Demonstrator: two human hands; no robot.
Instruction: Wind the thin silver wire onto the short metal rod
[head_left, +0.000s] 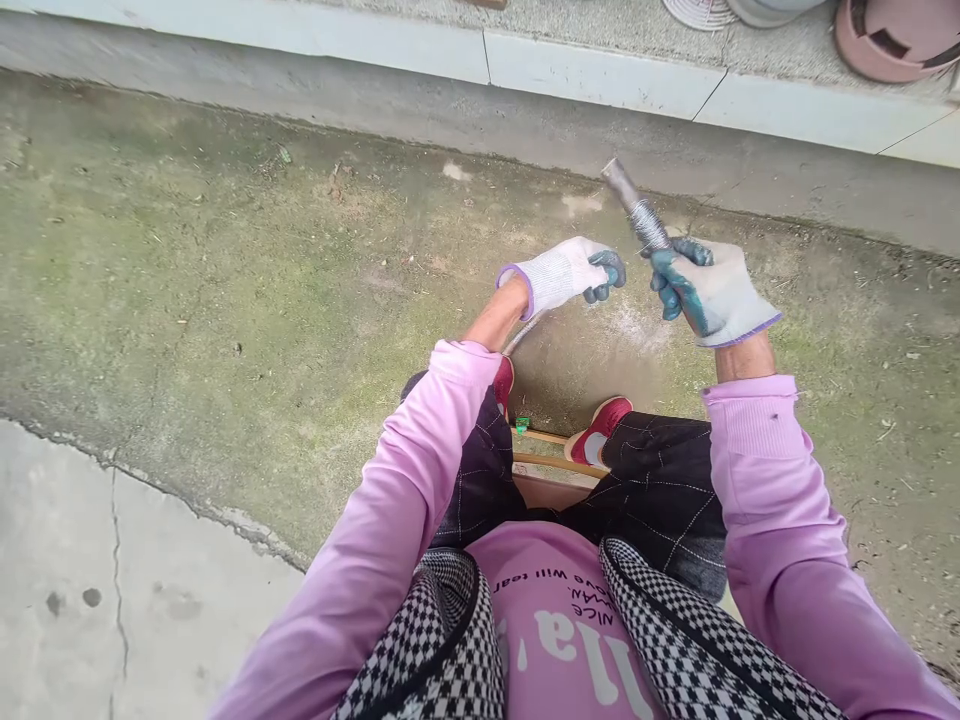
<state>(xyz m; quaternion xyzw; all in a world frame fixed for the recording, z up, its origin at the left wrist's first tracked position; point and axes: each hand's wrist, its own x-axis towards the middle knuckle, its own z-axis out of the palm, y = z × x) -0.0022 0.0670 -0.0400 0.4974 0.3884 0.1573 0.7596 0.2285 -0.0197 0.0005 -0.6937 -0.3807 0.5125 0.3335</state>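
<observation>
My right hand [701, 288], in a white glove with blue-green coated fingers, is closed round the lower end of a wire-wound rod [646, 222]. Bright thin wire wraps the rod's middle in many turns, and its bare grey end tilts up to the left. My left hand [581, 272], gloved alike, hovers a little to the left of the rod, apart from it. Its fingers are curled in, and whatever they may hold is hidden. Below the left cuff shows a thin pale strip [523, 335]; whether it links to that hand I cannot tell.
Mossy concrete ground [225, 260] spreads around my red shoes [609, 418]. Wooden rungs [559, 463] show between my legs. Ahead runs a raised step [585, 80] with a white tiled edge, bearing a pink basin [892, 50]. A paler cracked slab [112, 580] lies at lower left.
</observation>
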